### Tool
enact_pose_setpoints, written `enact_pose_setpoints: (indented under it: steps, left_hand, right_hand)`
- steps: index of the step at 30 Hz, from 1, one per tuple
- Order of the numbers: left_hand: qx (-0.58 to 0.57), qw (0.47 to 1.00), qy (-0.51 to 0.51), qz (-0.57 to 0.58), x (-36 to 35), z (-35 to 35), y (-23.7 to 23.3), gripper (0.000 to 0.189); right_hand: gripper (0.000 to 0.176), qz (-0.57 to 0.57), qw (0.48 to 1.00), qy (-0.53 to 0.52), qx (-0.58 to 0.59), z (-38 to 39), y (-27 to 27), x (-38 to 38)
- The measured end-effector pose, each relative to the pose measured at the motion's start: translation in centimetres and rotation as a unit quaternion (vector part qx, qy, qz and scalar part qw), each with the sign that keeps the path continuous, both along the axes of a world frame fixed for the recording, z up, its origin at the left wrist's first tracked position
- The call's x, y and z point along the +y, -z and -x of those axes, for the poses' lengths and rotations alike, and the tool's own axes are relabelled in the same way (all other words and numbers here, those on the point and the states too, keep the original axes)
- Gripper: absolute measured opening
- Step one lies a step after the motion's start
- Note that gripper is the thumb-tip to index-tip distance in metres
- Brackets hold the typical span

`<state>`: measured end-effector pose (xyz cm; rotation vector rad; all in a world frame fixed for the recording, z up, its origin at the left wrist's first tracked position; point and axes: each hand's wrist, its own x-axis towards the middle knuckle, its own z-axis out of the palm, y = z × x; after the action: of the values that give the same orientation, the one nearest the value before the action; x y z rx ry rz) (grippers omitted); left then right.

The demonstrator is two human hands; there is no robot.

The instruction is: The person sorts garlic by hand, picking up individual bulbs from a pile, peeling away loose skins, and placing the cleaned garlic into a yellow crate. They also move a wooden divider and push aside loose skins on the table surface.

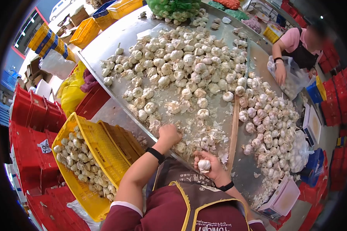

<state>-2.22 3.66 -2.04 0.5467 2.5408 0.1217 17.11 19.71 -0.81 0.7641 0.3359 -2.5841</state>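
In my right hand (216, 169), close to the table's near edge, a clean white garlic bulb (204, 166) rests against the curled fingers. My left hand (170, 134) is closed over the table edge, knuckles up, beside loose garlic skins (200, 133). Whatever its fingers hold, if anything, is hidden beneath it. Beyond both hands spreads a large heap of garlic bulbs (177, 61) on the metal table (121, 86). To the right of a wooden divider strip (234, 133) lies a second pile of garlic bulbs (273, 123).
A tilted yellow crate (98, 144) of garlic stands at my left, near stacked red crates (34, 146). White scales (283, 196) sit along the right edge. At the far right, a co-worker (300, 46) reaches into a plastic bag (291, 79). A green net sack (173, 8) lies at the back.
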Motion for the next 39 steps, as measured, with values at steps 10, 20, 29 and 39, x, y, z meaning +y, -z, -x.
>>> enact_pose_setpoints:
  steps: [10, 20, 29, 39]
  left_hand:
    - [-0.406, 0.689, -0.297, -0.522, -5.1, 2.9, -2.3, 0.047]
    - [-0.391, 0.586, -0.305, -0.641, -4.4, 0.2, -2.0, 0.037]
    - [-0.205, 0.824, 0.035, -0.527, -0.6, -2.6, -5.5, 0.054]
    - [-0.025, 0.978, 0.198, -0.061, -0.9, -4.3, -1.7, 0.046]
  right_hand:
    - [0.027, -0.003, 0.999, 0.044, -0.024, 0.3, 0.5, 0.6]
    - [0.033, -0.023, 0.999, -0.031, 0.011, 3.3, 0.2, 0.3]
    - [0.046, 0.057, 0.998, -0.008, 0.023, 3.6, 0.1, 0.9]
    - [0.070, 0.121, 0.838, 0.477, 0.237, 0.3, -10.3, 18.1]
